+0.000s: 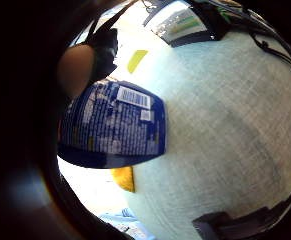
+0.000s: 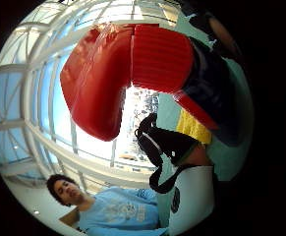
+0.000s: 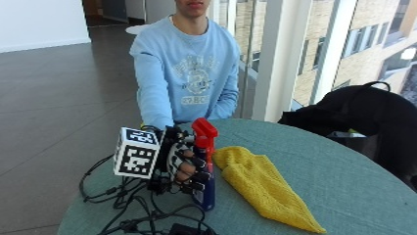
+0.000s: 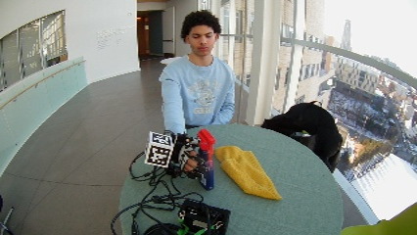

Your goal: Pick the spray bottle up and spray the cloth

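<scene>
The fingers [image 3: 194, 172] of the gloved right hand [image 3: 179, 161] are curled round the body of the spray bottle [image 3: 204, 166], clamped on it just below the red trigger head [image 3: 204, 131]. The bottle stands upright, its blue base at or just above the desk [image 3: 326, 166]; contact with the surface cannot be confirmed. The thumb-side palm view shows the red trigger head [image 2: 118, 78] close against the palm. The little-finger-side palm view shows the bottle's blue printed label [image 1: 115, 125] with a barcode, the desk's pale green surface [image 1: 225, 130] beyond it, and a corner of yellow cloth [image 1: 124, 179] past the bottle's base.

The yellow cloth [image 3: 264, 186] lies crumpled on the desk just beside the bottle, on the side away from the hand, stretching toward the desk's near edge. The bottle and cloth are very near; whether they touch cannot be told.

The person sits behind the round desk in a light blue sweatshirt [image 3: 189, 68]. A black bag [image 3: 365, 117] rests at the desk's far side, well apart from the cloth.
</scene>
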